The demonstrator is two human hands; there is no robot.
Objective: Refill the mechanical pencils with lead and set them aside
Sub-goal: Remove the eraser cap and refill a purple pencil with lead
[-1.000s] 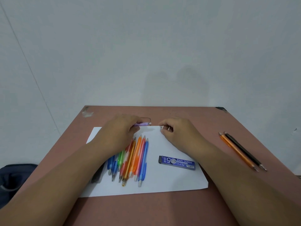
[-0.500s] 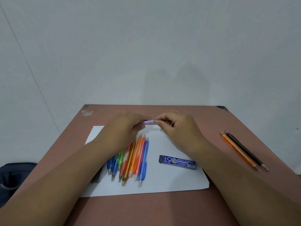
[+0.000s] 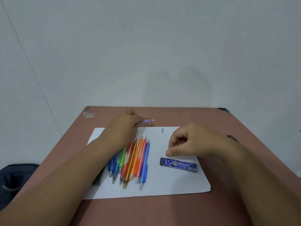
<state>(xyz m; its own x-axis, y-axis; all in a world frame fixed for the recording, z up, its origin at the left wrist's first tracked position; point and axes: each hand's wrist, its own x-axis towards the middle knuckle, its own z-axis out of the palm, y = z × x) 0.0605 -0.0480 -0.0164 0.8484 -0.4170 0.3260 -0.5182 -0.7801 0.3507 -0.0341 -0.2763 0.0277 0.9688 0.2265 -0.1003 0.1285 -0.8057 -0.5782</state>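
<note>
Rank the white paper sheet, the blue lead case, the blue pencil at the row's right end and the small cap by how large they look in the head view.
1. white paper sheet
2. blue pencil
3. blue lead case, nearly as long, so a close call
4. small cap

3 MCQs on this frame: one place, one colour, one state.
1. Where is the lead case?
A. On the paper, right of the pencil row
B. On bare table
C. In the left hand

2. What colour is the pencil held by the left hand?
A. Green
B. Purple
C. Black

3. What is the right hand doing?
A. Gripping the lead case
B. Lying flat on the table
C. Hovering above the case, fingers curled

Key: 1 A, the case lies on the white paper beside the pencil row. 2 B, the purple barrel sticks out of the fist. 3 C, the thumb is near the case with a gap showing.
</note>
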